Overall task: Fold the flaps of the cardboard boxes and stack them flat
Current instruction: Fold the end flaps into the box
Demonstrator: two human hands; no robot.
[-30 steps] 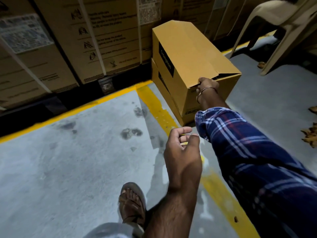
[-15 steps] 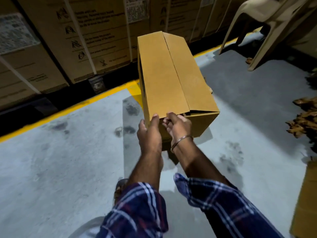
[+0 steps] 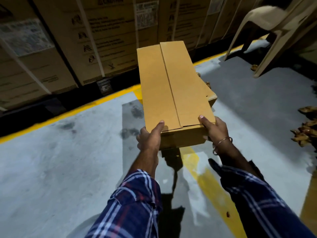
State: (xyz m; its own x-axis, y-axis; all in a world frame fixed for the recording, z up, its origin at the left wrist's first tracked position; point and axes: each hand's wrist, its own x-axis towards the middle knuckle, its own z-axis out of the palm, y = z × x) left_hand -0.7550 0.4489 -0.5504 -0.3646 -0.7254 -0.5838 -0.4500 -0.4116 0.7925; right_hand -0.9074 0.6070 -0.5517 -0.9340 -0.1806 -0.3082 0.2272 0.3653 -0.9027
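Observation:
A long tan cardboard box is held up off the floor in front of me, its two top flaps folded shut along a centre seam. My left hand grips its near left corner, thumb on top. My right hand, with a thin bangle on the wrist, grips the near right corner, thumb on top. A second cardboard box peeks out from beneath its right side; only a corner shows.
Large strapped cartons line the back wall behind a yellow floor line. A beige plastic chair stands at the back right. Dry leaves lie on the grey floor at right. Another yellow stripe runs under my arms.
The box came off the stack toward me and now rests in both hands. My left hand moved from mid-air onto its near left corner; the right shifted to the right corner.

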